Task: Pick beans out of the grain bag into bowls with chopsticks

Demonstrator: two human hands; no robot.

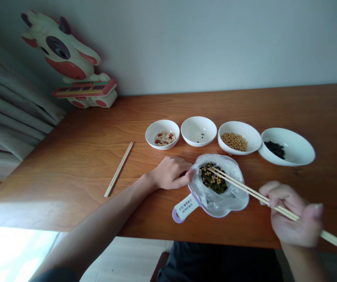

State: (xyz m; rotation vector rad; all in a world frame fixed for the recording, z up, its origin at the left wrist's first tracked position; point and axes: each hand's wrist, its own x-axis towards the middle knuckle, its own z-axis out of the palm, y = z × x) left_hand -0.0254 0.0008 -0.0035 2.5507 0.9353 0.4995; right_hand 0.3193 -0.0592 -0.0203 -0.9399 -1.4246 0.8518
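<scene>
My left hand [172, 173] is closed at the left edge of a purple, scalloped dish [177, 215] with a labelled handle, pinching the rim and the clear plastic bag [235, 169] that lines it. Inside the bag lie small dark green beans mixed with yellow soybeans [215, 182]. A pair of wooden chopsticks [250, 191] is gripped in my right hand [294, 215], their tips down among the beans. Whether the tips pinch a bean is too small to tell.
Behind the dish, white bowls stand in a row: one with pale and red pieces [162, 145], one with a few green beans [199, 127], one with soybeans [234, 141], one with black pieces [299, 147]. Spare chopsticks [119, 169] lie left; a cow toy [74, 62] leans behind.
</scene>
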